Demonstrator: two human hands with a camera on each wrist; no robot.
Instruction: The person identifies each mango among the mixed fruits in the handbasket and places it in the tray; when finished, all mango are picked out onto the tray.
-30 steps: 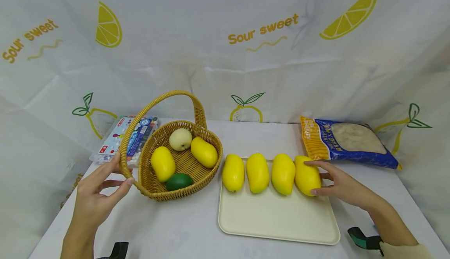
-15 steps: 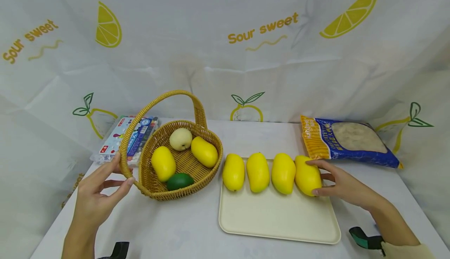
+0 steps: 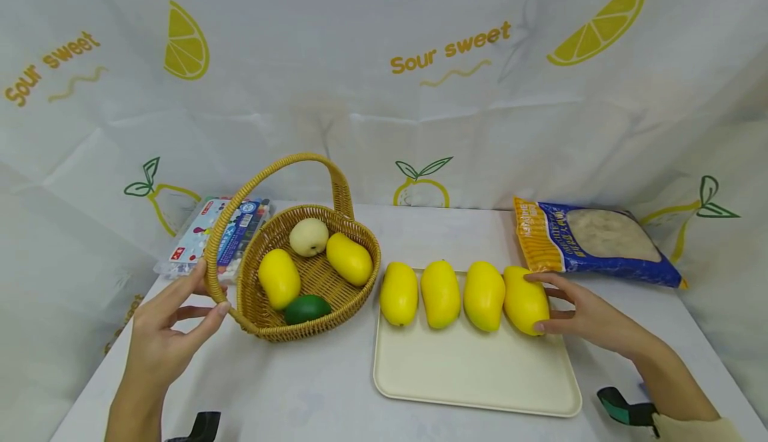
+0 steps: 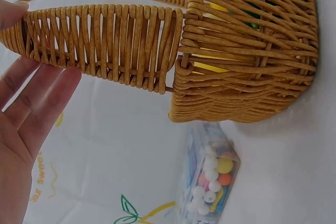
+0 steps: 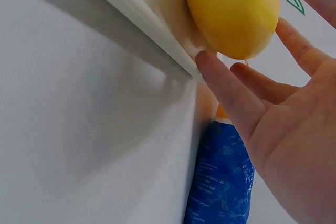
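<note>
Basket [image 3: 282, 334], on table [image 3: 288, 389] left of tray [image 3: 474, 372]: handle [image 3: 300, 158] pinched by grip of left hand [image 3: 168, 329] | rightmost mango [image 3: 523, 302], at tray's far right corner: held between thumb and fingers by grip of right hand [image 3: 585, 315]

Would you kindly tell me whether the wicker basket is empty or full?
Partly filled: in the wicker basket lie two yellow mangoes, a pale round fruit and a dark green fruit, with bare weave between them.

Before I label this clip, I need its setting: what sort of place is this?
Probably a staged tabletop set: a lemon-print sheet behind a white table, with a basket of fruit and a tray of mangoes.
</note>
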